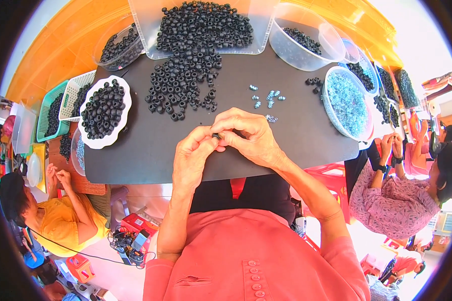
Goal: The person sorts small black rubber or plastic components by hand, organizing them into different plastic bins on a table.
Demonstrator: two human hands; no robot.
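Over the near edge of the dark table, my left hand and my right hand meet, fingertips pinched together. Between them shows a small black piece, mostly covered by the fingers. Just beyond my right hand lie several small silvery coil springs. A heap of round black hollow plastic pieces spreads farther off, spilling out of a clear tub. To the left stands a white scalloped dish filled with similar black pieces. On the right, a pale blue basket holds many tiny shiny springs.
Clear plastic bowls with black pieces stand at the far left and far right. Green and white baskets sit left of the dish. People work on both sides, in a yellow shirt and a patterned pink shirt.
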